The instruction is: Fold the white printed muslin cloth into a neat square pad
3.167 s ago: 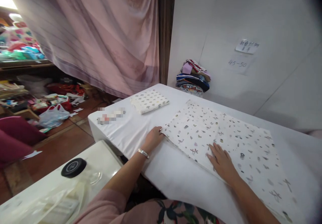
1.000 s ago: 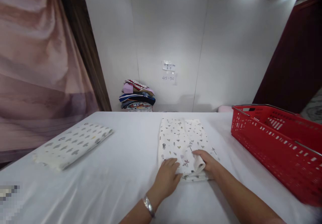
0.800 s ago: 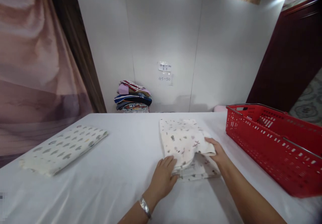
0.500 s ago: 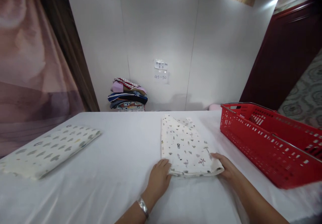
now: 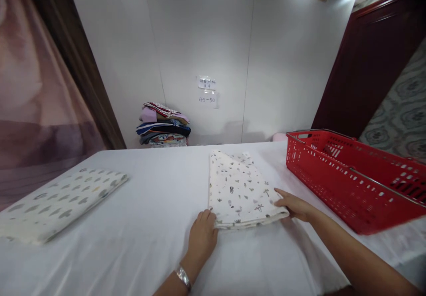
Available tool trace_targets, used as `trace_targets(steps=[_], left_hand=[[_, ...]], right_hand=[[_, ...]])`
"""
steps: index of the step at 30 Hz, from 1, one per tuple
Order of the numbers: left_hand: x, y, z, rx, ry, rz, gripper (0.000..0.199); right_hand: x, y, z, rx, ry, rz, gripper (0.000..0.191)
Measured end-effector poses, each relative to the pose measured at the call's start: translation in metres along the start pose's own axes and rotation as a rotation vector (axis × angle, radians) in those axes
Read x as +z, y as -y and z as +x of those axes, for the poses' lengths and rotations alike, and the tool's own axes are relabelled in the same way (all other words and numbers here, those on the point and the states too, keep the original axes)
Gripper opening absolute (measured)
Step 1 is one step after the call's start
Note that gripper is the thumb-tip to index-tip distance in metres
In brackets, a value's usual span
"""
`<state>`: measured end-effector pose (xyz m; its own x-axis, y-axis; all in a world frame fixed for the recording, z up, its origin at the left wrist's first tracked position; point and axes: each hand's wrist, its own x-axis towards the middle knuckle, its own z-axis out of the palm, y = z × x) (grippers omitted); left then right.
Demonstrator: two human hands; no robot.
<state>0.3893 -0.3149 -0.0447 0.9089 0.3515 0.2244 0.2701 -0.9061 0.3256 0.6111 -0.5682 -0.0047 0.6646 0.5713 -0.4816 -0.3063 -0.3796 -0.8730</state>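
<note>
Printed cloth — left hand touching near-left corner, grip unclear, right hand gripping near-right corner

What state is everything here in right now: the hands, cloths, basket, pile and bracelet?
Left hand: touching the palm-print cloth's near left corner; grip unclear.
Right hand: at that cloth's near right corner; grip unclear.
Palm-print cloth: folded in layers, lying on the table.
Cloud-print cloth: folded, lying to the left, untouched.
Red basket: upright, open-topped; inside only partly visible.
Fabric pile: stacked beyond the table.
Bracelet: worn on the left wrist.
</note>
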Motion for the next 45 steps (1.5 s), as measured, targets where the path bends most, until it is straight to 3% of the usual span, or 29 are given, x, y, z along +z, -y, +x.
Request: trace_targets(steps=[3, 6, 9, 11, 13, 17, 21, 25, 29, 33, 41, 45], left_hand=[[-0.002, -0.004, 0.008, 0.009, 0.014, 0.054, 0.018], [-0.005, -0.007, 0.015, 0.014, -0.011, 0.074, 0.012], [-0.009, -0.009, 0.017, -0.018, -0.039, 0.045, 0.006], [-0.012, -0.009, 0.015, -0.044, -0.039, 0.028, 0.005], [-0.013, -0.008, 0.013, -0.056, -0.026, 0.027, 0.006], [-0.010, -0.005, 0.008, -0.019, 0.030, 0.047, 0.011], [-0.006, -0.002, 0.005, -0.014, 0.059, 0.057, 0.009], [-0.006, -0.001, 0.004, -0.041, 0.050, 0.063, 0.011], [-0.007, 0.002, 0.001, -0.046, 0.031, 0.082, 0.013], [-0.007, 0.002, 0.000, -0.033, 0.037, 0.103, 0.014], [-0.011, -0.002, 0.000, -0.063, 0.054, 0.151, 0.019], [-0.012, -0.001, -0.002, -0.051, 0.065, 0.165, 0.018]], right_hand=[[0.009, 0.017, 0.008, -0.004, -0.010, -0.025, 0.093], [0.020, 0.052, 0.017, -0.093, -0.035, -0.028, 0.092], [0.022, 0.090, 0.021, -0.423, -0.073, 0.111, 0.086], [0.019, 0.098, 0.022, -0.566, -0.064, 0.188, 0.085], [0.015, 0.085, 0.023, -0.504, -0.093, 0.197, 0.084], [0.008, 0.025, 0.024, -0.146, -0.215, 0.039, 0.085], [0.004, -0.009, 0.015, -0.024, -0.247, -0.161, 0.081], [0.004, -0.005, 0.004, 0.007, -0.210, -0.245, 0.079], [0.008, 0.000, -0.005, -0.021, -0.137, -0.143, 0.070], [0.005, -0.002, -0.010, -0.035, -0.098, -0.039, 0.074], [0.007, -0.011, 0.002, -0.137, -0.203, -0.078, 0.074], [0.008, -0.018, 0.004, -0.018, -0.256, -0.233, 0.077]])
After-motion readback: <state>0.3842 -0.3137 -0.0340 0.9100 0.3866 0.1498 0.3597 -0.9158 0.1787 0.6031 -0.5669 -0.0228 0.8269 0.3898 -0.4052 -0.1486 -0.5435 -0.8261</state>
